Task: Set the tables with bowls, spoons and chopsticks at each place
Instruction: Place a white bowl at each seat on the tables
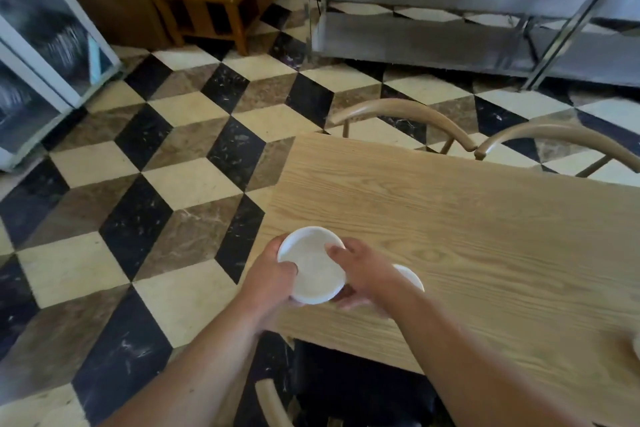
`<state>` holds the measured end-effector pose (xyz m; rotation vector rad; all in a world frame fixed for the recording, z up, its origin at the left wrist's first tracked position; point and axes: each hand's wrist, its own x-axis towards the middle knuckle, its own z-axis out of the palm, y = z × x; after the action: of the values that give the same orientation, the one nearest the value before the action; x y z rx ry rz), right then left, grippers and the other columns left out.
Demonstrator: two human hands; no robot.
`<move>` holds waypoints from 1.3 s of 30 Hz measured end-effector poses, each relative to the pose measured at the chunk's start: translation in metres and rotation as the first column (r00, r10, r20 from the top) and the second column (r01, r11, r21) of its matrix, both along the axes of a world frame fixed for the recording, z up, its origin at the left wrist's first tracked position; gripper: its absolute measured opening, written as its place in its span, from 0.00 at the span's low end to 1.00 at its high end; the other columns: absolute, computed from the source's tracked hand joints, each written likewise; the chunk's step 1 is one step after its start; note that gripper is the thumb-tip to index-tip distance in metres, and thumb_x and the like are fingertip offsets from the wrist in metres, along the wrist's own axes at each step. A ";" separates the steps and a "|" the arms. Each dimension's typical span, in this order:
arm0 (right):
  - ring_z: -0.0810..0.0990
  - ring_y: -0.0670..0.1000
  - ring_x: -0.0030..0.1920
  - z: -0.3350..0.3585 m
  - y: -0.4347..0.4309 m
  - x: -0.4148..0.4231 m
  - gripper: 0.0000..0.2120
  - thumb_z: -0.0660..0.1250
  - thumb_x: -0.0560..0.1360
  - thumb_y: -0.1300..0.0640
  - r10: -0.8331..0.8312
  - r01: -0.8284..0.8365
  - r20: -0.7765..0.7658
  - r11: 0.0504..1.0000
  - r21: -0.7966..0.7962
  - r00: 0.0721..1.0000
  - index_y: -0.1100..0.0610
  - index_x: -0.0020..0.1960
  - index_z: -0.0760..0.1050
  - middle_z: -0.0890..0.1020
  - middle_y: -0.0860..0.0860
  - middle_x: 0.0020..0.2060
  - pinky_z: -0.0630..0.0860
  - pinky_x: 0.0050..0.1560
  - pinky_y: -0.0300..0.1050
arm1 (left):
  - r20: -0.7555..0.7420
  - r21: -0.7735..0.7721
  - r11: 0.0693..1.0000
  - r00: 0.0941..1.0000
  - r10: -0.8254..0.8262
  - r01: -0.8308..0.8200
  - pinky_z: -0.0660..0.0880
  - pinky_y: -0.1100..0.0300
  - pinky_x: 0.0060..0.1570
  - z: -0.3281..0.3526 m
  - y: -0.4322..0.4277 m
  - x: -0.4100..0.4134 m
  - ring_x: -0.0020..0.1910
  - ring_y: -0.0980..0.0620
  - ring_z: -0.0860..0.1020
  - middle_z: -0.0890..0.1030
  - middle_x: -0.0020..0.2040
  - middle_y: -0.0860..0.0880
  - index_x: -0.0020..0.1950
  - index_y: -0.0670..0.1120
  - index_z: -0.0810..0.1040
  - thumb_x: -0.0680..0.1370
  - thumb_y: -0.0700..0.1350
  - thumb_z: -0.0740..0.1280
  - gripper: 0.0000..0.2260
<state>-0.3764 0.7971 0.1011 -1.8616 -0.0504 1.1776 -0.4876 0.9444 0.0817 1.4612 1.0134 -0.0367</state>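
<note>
Two white bowls are in view at the near left corner of the table [485, 236]. I hold the first bowl [313, 267] in both hands above that corner. My left hand [273, 282] grips its left rim, thumb over the edge and inside, fingers underneath. My right hand [363, 276] grips its right side, one fingertip on the rim and the remaining fingers curled below the base. Both hands are closed on this bowl. The bowl is round and shallow, with a smooth glossy surface, tilted slightly toward me. Its interior shows nothing in it.

The second bowl [410, 276] is just beside my right hand, on the far side of the wrist. Only a curved section of its white rim is visible; I cannot tell whether it rests on the table or what it holds.

A small pale shape at the right edge of the frame is too cropped to identify.

The table is rectangular, light wood with pronounced straight grain and a matte finish. Two chairs [408, 118] with curved light-wood backrests stand at its far side, their ends nearly touching. A third curved chair [273, 402] back sits below my arms. The floor [156, 156] is polished stone in a cube pattern of cream, brown and black diamonds.
</note>
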 end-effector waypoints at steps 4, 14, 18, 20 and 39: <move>0.90 0.57 0.33 0.017 0.069 -0.030 0.17 0.58 0.75 0.60 0.068 -0.061 0.167 0.997 -0.043 0.984 0.40 0.51 0.77 0.85 0.50 0.47 0.89 0.37 0.54 | 0.061 -0.074 0.997 0.998 -0.020 0.025 0.87 0.50 0.40 0.030 0.068 -0.029 0.59 0.47 0.80 0.79 0.62 0.55 0.54 0.77 0.77 0.72 0.47 0.67 0.22; 0.86 0.59 0.52 0.061 0.279 -0.143 0.20 0.62 0.84 0.65 -0.199 0.197 0.049 0.979 0.052 0.979 0.47 0.71 0.71 0.78 0.55 0.59 0.89 0.44 0.55 | 0.188 -0.310 0.948 0.982 -0.018 0.077 0.87 0.51 0.48 0.056 0.283 -0.143 0.50 0.48 0.90 0.81 0.64 0.48 0.74 0.62 0.74 0.85 0.62 0.65 0.18; 0.86 0.60 0.53 0.088 0.353 -0.163 0.18 0.63 0.85 0.63 -0.203 0.203 0.051 0.979 0.007 0.978 0.46 0.70 0.70 0.77 0.57 0.63 0.89 0.52 0.60 | 0.219 -0.234 0.971 0.976 -0.001 0.054 0.86 0.56 0.41 0.075 0.352 -0.159 0.44 0.57 0.89 0.81 0.61 0.52 0.72 0.64 0.73 0.85 0.60 0.65 0.15; 0.86 0.60 0.53 0.095 0.379 -0.160 0.18 0.64 0.86 0.62 -0.217 0.216 0.067 0.976 0.016 0.974 0.46 0.71 0.70 0.77 0.56 0.64 0.89 0.52 0.59 | 0.213 -0.194 0.979 0.977 -0.018 0.060 0.85 0.57 0.40 0.084 0.377 -0.155 0.43 0.59 0.88 0.80 0.61 0.54 0.63 0.70 0.76 0.84 0.62 0.66 0.08; 0.86 0.58 0.52 0.113 0.513 0.127 0.19 0.62 0.86 0.56 -0.531 0.524 -0.031 0.824 0.214 0.847 0.49 0.76 0.70 0.79 0.55 0.57 0.89 0.48 0.58 | 0.140 0.046 0.931 0.921 -0.364 0.361 0.86 0.54 0.40 0.163 0.533 0.182 0.46 0.48 0.90 0.86 0.57 0.44 0.61 0.62 0.81 0.86 0.61 0.62 0.10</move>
<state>-0.2495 1.3098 0.2144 -1.5562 0.2973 0.7218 -0.3058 1.4772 0.2448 1.6292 0.6153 -0.1851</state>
